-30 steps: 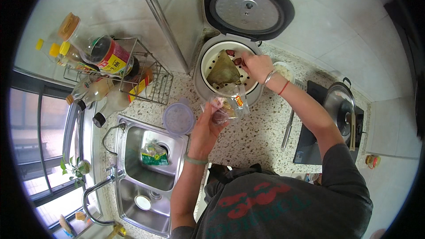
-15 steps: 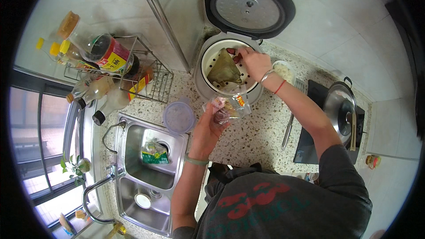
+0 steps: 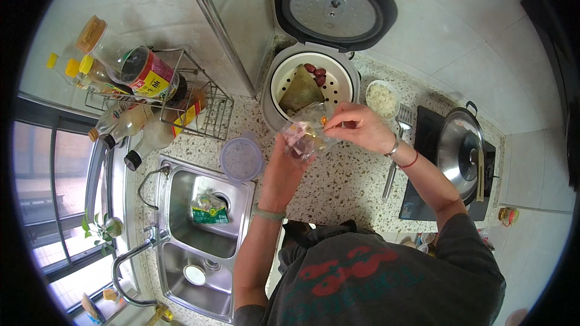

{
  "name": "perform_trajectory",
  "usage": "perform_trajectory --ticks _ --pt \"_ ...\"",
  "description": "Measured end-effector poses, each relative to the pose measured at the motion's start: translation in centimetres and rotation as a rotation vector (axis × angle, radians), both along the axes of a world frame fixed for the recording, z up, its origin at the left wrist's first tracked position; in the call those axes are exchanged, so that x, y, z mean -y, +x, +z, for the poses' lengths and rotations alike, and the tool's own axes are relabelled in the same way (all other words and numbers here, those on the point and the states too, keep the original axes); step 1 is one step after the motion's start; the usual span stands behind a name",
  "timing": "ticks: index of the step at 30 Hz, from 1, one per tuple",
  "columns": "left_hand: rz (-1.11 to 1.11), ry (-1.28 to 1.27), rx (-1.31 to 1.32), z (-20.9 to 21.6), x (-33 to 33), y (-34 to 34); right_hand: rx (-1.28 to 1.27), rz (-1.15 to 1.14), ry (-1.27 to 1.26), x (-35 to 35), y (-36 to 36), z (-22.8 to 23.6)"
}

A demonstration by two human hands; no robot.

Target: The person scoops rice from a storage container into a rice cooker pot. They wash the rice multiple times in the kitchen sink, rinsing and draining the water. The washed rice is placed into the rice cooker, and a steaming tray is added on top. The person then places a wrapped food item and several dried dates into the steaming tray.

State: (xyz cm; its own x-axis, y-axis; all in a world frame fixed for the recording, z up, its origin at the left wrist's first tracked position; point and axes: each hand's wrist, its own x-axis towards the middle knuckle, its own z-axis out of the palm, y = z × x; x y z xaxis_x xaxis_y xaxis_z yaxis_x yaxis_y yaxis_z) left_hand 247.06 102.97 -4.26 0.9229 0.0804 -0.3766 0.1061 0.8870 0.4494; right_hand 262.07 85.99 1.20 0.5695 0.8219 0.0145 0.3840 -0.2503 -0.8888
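My left hand (image 3: 283, 172) grips a clear, crinkled plastic bag (image 3: 302, 136) from below, in front of the rice cooker (image 3: 269, 108). My right hand (image 3: 365, 127) is closed in a pinch at the bag's right edge, by an orange printed patch. Something small and dark red shows under its fingers, too covered to name. Inside the open cooker sits a white steamer basket (image 3: 342, 78) with holes. It holds a leaf-wrapped triangular rice dumpling (image 3: 302, 92) and several red dates (image 3: 319, 79) at the back. The bag hides part of the basket's front rim.
The cooker's lid (image 3: 333, 11) stands raised. To the right are a bowl of white rice (image 3: 382, 98), a metal spatula (image 3: 389, 181) and a lidded pan (image 3: 462, 154) on a hob. A round translucent lid (image 3: 241, 158), double sink (image 3: 202, 205) and bottle rack (image 3: 208, 115) lie left.
My right hand has left the dates in the basket and come down toward me to the bag's edge. The dates and the rice bowl now show fully. My left hand keeps the bag.
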Motion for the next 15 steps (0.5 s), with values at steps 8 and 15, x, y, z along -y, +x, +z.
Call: perform_trajectory --ticks 8,15 --pt "0.005 0.074 -0.015 0.4 0.1 -0.2 -0.205 -0.271 0.174 -1.7 -1.0 -2.2" --pt "0.026 0.130 -0.035 0.0 0.2 -1.0 -0.427 -0.114 -0.092 -0.6 -2.4 -1.0"
